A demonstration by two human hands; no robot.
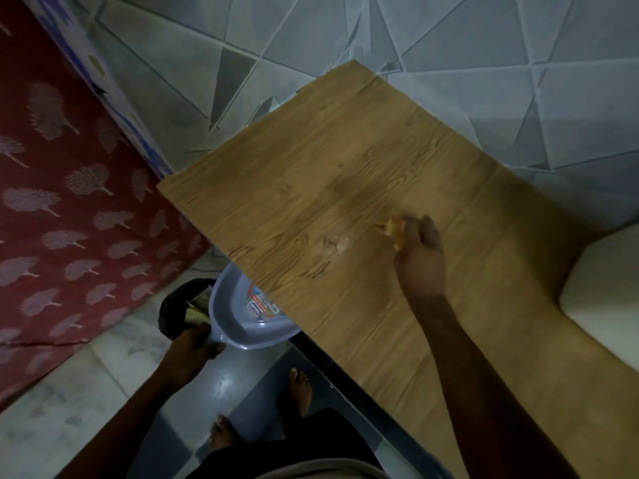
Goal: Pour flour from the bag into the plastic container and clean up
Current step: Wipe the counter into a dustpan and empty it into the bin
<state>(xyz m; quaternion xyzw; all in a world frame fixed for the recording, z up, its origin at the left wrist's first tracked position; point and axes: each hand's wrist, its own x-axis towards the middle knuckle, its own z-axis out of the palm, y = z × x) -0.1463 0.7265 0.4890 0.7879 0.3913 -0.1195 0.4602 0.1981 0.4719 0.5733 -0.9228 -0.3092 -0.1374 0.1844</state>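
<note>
My right hand (420, 252) rests on the wood-grain tabletop (345, 160) and holds a small yellow-orange cloth (392, 228) against it. Faint pale flour smears (337, 243) lie left of the cloth. My left hand (193, 344) grips the handle of a grey-blue plastic dustpan (238, 323) held just below the table's near-left edge. The dustpan carries a printed label and part of it is hidden under the table. No flour bag or container shows in this view.
A black bin (176, 305) with yellowish scraps stands on the floor beside the dustpan. A red patterned mattress (69, 202) lies at the left. A white object (608, 295) sits on the table's right end. My bare feet (301, 392) stand on the tiled floor.
</note>
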